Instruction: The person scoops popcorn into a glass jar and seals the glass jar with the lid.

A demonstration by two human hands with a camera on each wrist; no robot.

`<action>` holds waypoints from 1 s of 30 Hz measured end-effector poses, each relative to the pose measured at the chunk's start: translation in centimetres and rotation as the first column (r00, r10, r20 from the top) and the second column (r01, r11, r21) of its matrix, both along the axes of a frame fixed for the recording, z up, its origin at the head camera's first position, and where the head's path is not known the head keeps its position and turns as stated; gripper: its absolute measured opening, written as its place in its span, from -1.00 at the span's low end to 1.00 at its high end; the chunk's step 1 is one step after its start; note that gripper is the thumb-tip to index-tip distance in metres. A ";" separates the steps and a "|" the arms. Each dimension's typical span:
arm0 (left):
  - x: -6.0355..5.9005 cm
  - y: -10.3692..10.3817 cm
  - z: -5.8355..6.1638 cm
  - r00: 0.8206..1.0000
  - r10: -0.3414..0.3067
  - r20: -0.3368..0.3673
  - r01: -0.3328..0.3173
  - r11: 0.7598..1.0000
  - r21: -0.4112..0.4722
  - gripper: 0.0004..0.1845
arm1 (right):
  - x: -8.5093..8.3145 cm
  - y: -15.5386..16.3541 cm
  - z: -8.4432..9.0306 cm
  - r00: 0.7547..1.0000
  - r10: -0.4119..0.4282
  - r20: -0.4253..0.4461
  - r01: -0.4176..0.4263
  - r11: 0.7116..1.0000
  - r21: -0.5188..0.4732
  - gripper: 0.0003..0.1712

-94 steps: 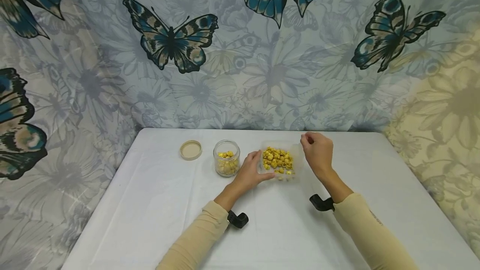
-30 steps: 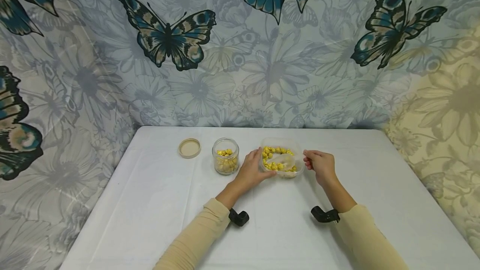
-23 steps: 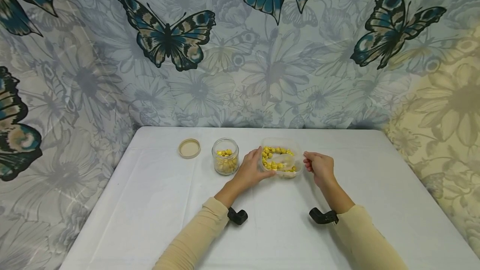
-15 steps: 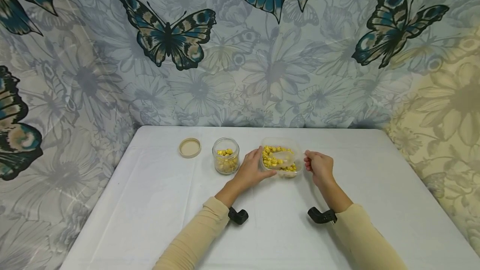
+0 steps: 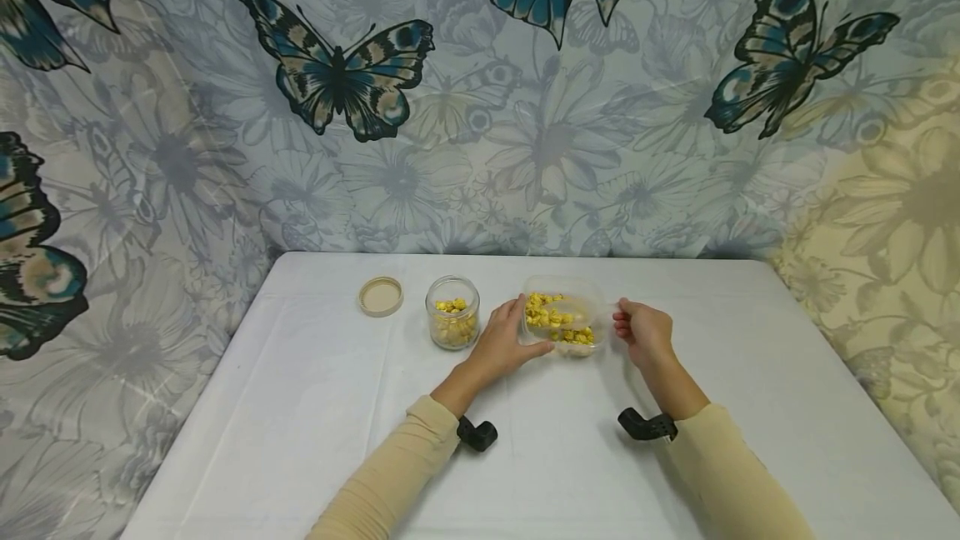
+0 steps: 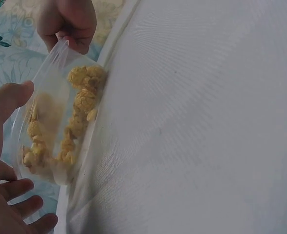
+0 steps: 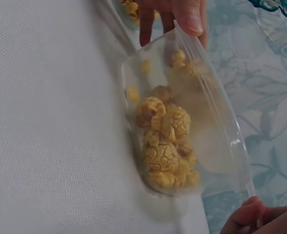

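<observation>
Holding: left hand (image 5: 501,343) has its thumb and fingers curled round the clear tub (image 5: 564,322) of popcorn (image 5: 557,323), probably so it can't slide.
Lid side: right hand (image 5: 645,333) pinches the tub's right edge, fingers together.
Tub spot: on the counter (image 5: 750,407), just right of the glass jar (image 5: 453,324).
Jar: open, likely for filling; its lid (image 5: 381,297) lies to its left.

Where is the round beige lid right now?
In the head view the beige lid lies flat on the white table, toward the far left, just left of the glass jar of popcorn and clear of both hands.
</observation>
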State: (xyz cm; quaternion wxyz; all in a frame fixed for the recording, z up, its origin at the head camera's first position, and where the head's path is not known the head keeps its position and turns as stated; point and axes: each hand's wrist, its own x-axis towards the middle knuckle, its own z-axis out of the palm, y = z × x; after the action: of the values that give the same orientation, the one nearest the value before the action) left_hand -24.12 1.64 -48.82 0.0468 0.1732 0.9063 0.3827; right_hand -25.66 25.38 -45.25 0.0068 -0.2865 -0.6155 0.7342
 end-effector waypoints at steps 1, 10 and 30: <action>0.0 0.0 0.0 1.000 0.000 0.000 0.000 1.000 0.003 0.04 | 0.0 0.1 0.1 1.000 -0.001 0.005 0.001 1.000 -0.017 -0.88; 0.2 0.1 -0.2 1.000 0.010 -0.015 -0.010 1.000 0.020 0.04 | 0.2 1.1 0.5 1.000 0.027 0.009 -0.025 0.987 -0.162 -0.65; 0.2 0.3 -0.2 1.000 0.028 -0.008 -0.028 1.000 0.013 0.04 | 0.5 1.7 1.2 1.000 0.028 -0.002 -0.028 0.971 -0.237 -0.62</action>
State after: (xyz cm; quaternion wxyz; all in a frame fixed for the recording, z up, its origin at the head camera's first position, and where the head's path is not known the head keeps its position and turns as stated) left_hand -23.95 1.96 -49.03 0.0366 0.1623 0.9064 0.3884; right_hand -25.13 27.10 -44.05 -0.0383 -0.2771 -0.5277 0.8020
